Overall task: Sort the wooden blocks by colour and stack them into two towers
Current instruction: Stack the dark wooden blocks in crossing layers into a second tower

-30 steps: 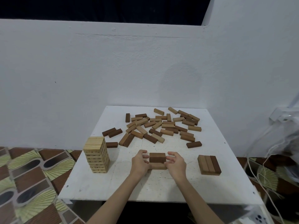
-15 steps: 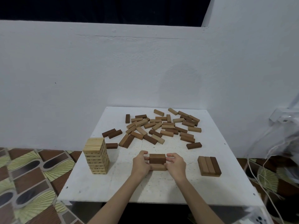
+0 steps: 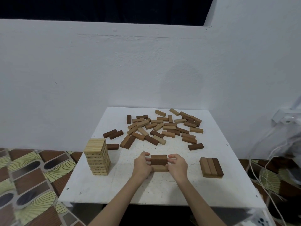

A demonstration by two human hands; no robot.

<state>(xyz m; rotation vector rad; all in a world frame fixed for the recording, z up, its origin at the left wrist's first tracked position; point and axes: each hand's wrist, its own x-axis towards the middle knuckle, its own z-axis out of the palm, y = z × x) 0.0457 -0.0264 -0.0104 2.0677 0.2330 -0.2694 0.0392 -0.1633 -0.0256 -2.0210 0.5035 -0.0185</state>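
Little has moved since the earlier frames: both hands stay clamped on the same small stack near the front middle of the white square desk (image 3: 162, 191), and the scattered blocks lie as before. Left hand (image 3: 141, 165) grasps the left end of the dark brown wooden block (image 3: 158, 160), fingers curled round it; right hand (image 3: 177, 165) grasps the right end the same way. Dark block sits on top of a lighter tan wooden block (image 3: 160, 168), which rests on the desk between the two palms. At the left front stands the tall pale pine block tower (image 3: 97, 156), upright, well apart from the hands. At the right front lies a low flat layer of brown blocks (image 3: 211, 167), three side by side on a lower layer, the rightmost one darker. Toward the back of the desk a loose pile of mixed light and dark wooden blocks (image 3: 164, 128) is spread out, several overlapping; one single dark block (image 3: 195, 146) lies apart at its near right edge. White cables (image 3: 267, 160) hang beside the desk on the right, over a patterned tile floor (image 3: 32, 176).
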